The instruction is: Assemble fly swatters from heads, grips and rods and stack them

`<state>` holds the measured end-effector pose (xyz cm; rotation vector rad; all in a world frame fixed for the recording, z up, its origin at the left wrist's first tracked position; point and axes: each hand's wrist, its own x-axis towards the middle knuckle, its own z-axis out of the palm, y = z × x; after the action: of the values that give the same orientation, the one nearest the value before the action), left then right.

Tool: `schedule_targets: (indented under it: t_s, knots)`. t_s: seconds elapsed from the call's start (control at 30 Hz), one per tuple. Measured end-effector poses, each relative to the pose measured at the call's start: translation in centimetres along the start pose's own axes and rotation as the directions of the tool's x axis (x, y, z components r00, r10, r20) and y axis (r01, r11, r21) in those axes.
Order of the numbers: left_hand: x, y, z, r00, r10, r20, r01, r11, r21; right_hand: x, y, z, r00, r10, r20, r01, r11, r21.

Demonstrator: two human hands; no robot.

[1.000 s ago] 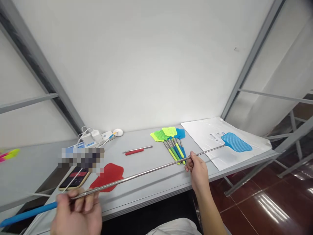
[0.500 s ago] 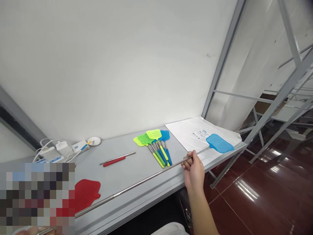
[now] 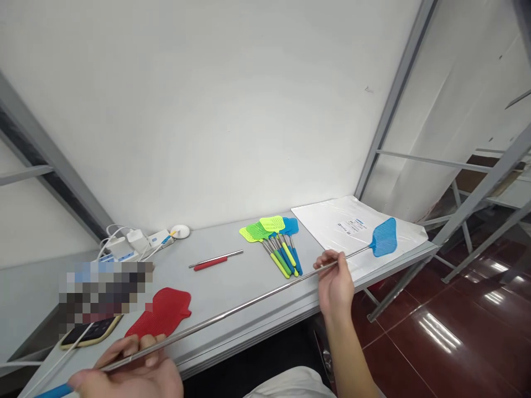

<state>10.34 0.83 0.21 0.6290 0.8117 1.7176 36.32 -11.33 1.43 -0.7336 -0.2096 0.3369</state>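
Observation:
A blue fly swatter (image 3: 385,237) with a long extended metal rod stretches across the front of the table between my hands. My right hand (image 3: 335,284) pinches the rod a little below the blue head. At the lower left, my left hand (image 3: 133,370) has its fingers round the other end of the rod, next to the blue handle (image 3: 56,391). Beneath the rod, near my left hand, lies a loose red swatter head (image 3: 166,312). A red handle with its metal rod (image 3: 211,263) rests farther back. Several green, yellow and blue fly swatters (image 3: 280,243) lie in a fanned bunch.
A white plastic package (image 3: 332,221) with a printed label covers the table's right end. On the left are a power strip with plugs (image 3: 133,243), a white round charger (image 3: 180,231) and a phone (image 3: 93,331). Metal frame posts (image 3: 396,99) border the table (image 3: 249,276).
The view has shifted left, bringing my left hand and the blue handle into sight. The blue head has rotated about its rod. Both hands stay on the swatter.

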Motion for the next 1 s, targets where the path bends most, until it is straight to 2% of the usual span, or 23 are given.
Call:
schedule_targets:
  t_s: [0.03,0.07,0.13,0.23,0.33,0.47,0.57,0.7,0.83,1.0]
  knots:
    - [-0.8,-0.2,0.7,0.996,-0.001,-0.086,-0.002,0.999,-0.032,-1.1,0.6,0.9,0.999,0.021,0.041,-0.021,1.0,-0.008]
    - [-1.7,-0.4,1.3,0.995,-0.038,-0.096,0.034,0.998,-0.046,-2.3,1.2,1.8,0.993,0.06,0.097,-0.058,0.998,-0.023]
    - [-3.4,-1.0,2.1,0.995,-0.099,0.004,0.099,0.994,-0.046,-4.7,2.6,3.3,0.968,0.145,0.203,-0.136,0.989,-0.061]
    - [-4.9,-1.4,2.6,0.993,-0.063,0.102,0.068,0.997,-0.045,-6.9,3.9,4.3,0.931,0.224,0.289,-0.183,0.97,-0.163]
    - [-4.6,-1.0,2.5,0.993,-0.058,0.1,0.062,0.997,-0.037,-6.9,3.9,4.0,0.915,0.248,0.319,-0.18,0.957,-0.228]
    - [-2.7,0.0,2.0,0.986,-0.163,0.043,0.165,0.985,-0.049,-5.1,2.6,3.0,0.892,0.28,0.356,-0.197,0.947,-0.252]
    - [-1.3,0.8,1.7,0.985,-0.171,-0.024,0.168,0.98,-0.103,-3.1,1.4,2.1,0.917,0.257,0.304,-0.215,0.963,-0.164]
    - [-0.1,2.2,1.4,0.978,-0.208,0.02,0.208,0.964,-0.165,-0.9,0.2,0.7,0.949,0.247,0.196,-0.247,0.969,-0.025]
    - [1.9,3.8,0.0,0.966,-0.257,-0.022,0.243,0.937,-0.251,0.2,-0.5,-0.3,0.97,0.222,0.1,-0.228,0.972,0.05]
    - [3.5,4.1,-1.2,0.96,-0.26,0.101,0.279,0.89,-0.36,-0.3,-0.2,-0.2,0.988,0.151,0.027,-0.152,0.985,0.076]
